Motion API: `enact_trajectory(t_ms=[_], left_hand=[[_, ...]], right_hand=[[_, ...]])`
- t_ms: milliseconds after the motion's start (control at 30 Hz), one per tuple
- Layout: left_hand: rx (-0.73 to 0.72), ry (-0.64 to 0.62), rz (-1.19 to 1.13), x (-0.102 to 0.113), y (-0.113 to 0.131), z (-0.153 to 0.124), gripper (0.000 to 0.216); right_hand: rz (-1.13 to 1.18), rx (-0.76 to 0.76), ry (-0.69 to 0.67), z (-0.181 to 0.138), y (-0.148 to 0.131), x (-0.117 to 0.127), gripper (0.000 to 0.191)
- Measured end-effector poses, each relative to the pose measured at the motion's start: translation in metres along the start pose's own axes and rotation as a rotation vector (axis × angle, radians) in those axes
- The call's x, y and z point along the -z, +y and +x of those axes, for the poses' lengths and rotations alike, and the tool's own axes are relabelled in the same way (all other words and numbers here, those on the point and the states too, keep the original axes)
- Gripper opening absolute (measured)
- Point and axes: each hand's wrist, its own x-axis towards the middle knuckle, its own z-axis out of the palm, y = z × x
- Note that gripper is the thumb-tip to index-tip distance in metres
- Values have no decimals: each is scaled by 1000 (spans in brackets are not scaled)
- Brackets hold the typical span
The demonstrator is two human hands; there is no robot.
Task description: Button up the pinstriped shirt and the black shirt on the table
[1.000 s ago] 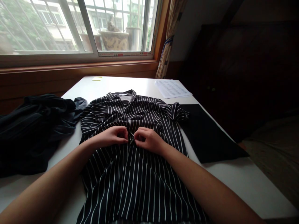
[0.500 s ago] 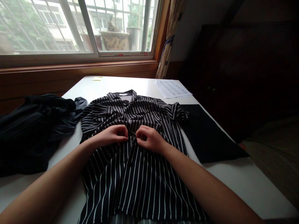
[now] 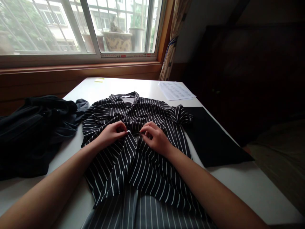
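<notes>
A black shirt with thin white stripes [image 3: 124,159] lies collar-away on the white table [image 3: 240,187]. My left hand [image 3: 111,133] pinches the left front edge at chest height, where a small button shows beside its fingertips. My right hand [image 3: 154,136] pinches the right front edge just opposite. Both hands are closed on the cloth, a few centimetres apart. Below them the two fronts spread apart and the grey inside of the shirt shows near the hem.
A heap of dark clothes [image 3: 33,130] lies at the table's left. A flat black cloth [image 3: 212,136] lies on the right, a printed sheet [image 3: 176,90] behind it, a yellow note [image 3: 98,80] at the back. A window and wooden sill run behind.
Both hands have moved a little up the shirt front and slightly apart. The lower fronts, shut a second ago, now lie spread open, showing the grey inside.
</notes>
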Motion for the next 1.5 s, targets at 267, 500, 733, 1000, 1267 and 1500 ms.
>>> enact_trajectory(t_ms=[267,500,733,1000,1267,1500], left_hand=[[-78,20,127,-1,-3,1,19],[-102,15,195,-2,-5,1,13],[-107,9,194,-2,-5,1,14],[-114,5,192,-2,-3,1,11],[-96,-7,186,-3,-4,1,12],[-163,51,179,-2,5,-2,11]], right_hand=[[43,197,-341,-2,-25,14,28],[-38,197,-458,-2,-26,16,47],[-131,139,-494,1,-28,19,19],[-191,130,-515,-4,-13,11,32],[-48,62,-530,0,-12,19,26],[81,-17,-518,1,-1,17,14]])
